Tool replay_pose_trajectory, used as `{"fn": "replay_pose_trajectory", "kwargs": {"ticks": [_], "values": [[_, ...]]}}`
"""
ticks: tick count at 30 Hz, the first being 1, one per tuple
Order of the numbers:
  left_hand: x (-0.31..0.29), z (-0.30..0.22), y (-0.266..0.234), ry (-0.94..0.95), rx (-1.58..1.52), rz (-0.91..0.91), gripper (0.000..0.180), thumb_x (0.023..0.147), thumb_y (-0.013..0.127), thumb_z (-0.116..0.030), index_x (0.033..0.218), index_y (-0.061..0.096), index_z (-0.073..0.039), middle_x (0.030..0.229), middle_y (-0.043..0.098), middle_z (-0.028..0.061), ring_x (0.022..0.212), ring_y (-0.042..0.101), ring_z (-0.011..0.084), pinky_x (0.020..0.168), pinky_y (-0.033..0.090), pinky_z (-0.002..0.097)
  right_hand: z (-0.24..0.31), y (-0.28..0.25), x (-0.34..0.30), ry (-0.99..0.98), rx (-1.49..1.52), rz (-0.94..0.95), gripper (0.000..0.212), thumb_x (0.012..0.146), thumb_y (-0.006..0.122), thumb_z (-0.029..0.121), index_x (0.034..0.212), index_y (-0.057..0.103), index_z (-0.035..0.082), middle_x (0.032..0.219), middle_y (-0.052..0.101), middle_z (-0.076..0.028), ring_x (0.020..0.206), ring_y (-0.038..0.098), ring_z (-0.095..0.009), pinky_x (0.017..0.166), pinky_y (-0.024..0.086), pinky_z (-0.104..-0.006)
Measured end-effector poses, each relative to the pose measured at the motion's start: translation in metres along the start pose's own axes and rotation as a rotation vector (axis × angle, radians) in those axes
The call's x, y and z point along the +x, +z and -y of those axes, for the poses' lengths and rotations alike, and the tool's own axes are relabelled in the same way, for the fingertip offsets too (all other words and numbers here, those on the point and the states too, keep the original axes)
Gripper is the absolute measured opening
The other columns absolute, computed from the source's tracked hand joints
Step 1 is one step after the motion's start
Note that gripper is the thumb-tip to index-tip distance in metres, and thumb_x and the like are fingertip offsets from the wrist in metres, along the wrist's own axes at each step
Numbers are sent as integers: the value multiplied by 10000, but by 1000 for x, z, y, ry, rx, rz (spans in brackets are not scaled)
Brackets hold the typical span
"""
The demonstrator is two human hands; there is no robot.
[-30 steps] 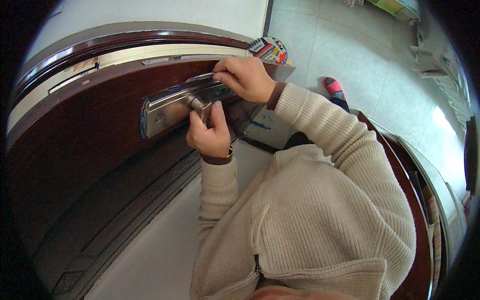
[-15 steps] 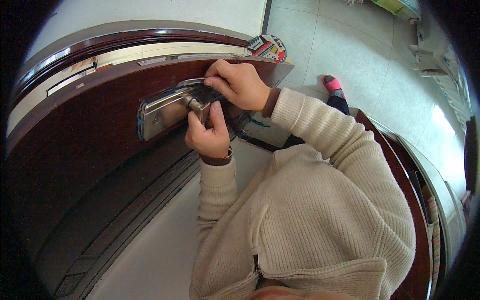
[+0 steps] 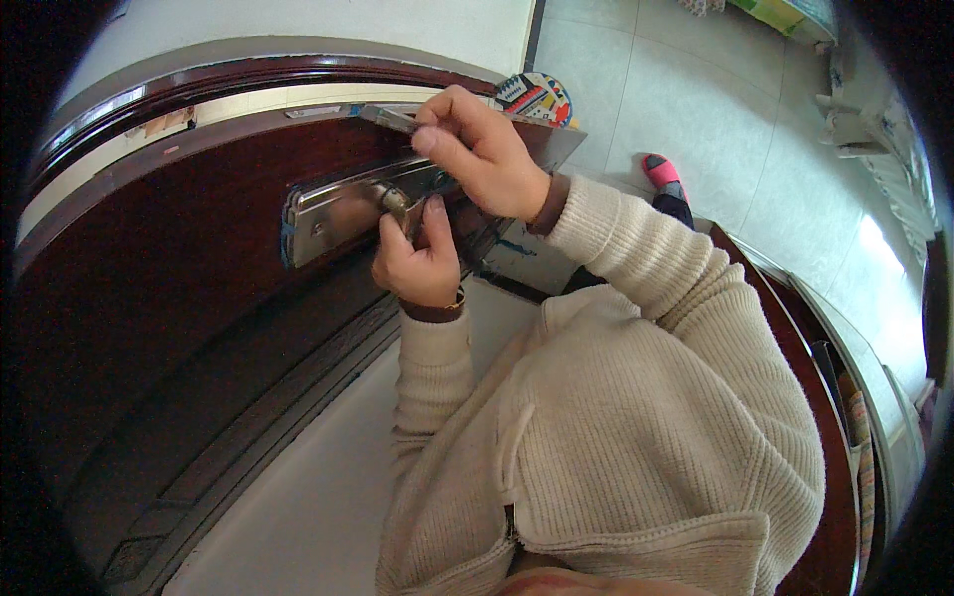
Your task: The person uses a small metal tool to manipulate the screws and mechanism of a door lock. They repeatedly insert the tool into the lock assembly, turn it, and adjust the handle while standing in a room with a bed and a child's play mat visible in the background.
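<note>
A long silver door-handle plate (image 3: 333,214) is mounted on a dark reddish-brown door (image 3: 169,248). My left hand (image 3: 419,260) is closed around the metal lever handle (image 3: 398,206) that stands out from this plate, thumb and fingers on either side of it. Above the plate, my right hand (image 3: 487,154) pinches a thin, flat greyish strip (image 3: 386,118) between thumb and forefinger. The strip is held apart from the plate, close to the door's upper edge in view; its exact kind does not show. Bluish film or tape lines the plate's left end.
A curved dark door frame (image 3: 268,72) runs behind the door. A round, brightly patterned object (image 3: 537,99) is beyond the door's edge. Pale floor tiles (image 3: 696,109) lie at the upper right, with a foot in a pink slipper (image 3: 660,171) on them.
My right hand has lifted the flat strip up and away from the handle plate. My left hand stays on the lever, and the door has shifted slightly.
</note>
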State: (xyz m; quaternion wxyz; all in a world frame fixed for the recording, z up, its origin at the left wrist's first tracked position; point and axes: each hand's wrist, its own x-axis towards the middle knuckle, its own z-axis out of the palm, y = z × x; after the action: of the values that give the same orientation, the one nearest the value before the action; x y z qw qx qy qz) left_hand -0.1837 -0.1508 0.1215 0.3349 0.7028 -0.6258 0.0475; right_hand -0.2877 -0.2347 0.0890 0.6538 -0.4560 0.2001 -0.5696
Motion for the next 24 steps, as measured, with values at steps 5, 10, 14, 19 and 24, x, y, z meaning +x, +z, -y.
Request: {"fn": "replay_pose_trajectory", "kwargs": {"ticks": [5, 10, 14, 19, 24], "values": [[0, -1, 3, 3, 2, -13, 225, 788, 693, -212, 800, 588, -13, 710, 662, 127, 623, 658, 273, 555, 494, 341, -3, 0, -7, 46, 23, 41, 163, 907, 538, 169, 971, 483, 30, 839, 475, 22, 760, 429, -51, 670, 392, -204], [0, -2, -2, -30, 8, 9, 220, 788, 692, -204, 784, 586, -11, 702, 656, 133, 622, 651, 283, 558, 491, 339, -4, -11, -13, 95, -40, 5, 158, 917, 497, 175, 964, 488, 24, 787, 460, 31, 705, 405, -47, 618, 373, -203], [0, -1, 1, -16, -9, 11, 233, 781, 696, -214, 745, 575, -19, 662, 640, 123, 578, 632, 286, 528, 477, 340, -4, -25, 9, 44, -29, -29, 137, 918, 465, 148, 955, 491, 19, 727, 449, 31, 646, 393, -51, 570, 354, -204], [2, -2, -3, -53, 99, -23, 279, 754, 719, -259, 719, 565, -29, 607, 606, 124, 531, 605, 303, 486, 459, 344, 22, -26, 80, 265, -73, 267, 173, 920, 473, 199, 955, 507, 32, 669, 470, 6, 582, 402, -65, 500, 348, -216], [-16, 4, -3, -143, 112, 69, 268, 797, 683, -248, 797, 585, 1, 677, 639, 126, 589, 633, 241, 538, 477, 328, 24, -41, 131, 557, -125, 909, 161, 907, 483, 246, 854, 495, 95, 546, 414, 54, 431, 342, -35, 375, 280, -212]]}}
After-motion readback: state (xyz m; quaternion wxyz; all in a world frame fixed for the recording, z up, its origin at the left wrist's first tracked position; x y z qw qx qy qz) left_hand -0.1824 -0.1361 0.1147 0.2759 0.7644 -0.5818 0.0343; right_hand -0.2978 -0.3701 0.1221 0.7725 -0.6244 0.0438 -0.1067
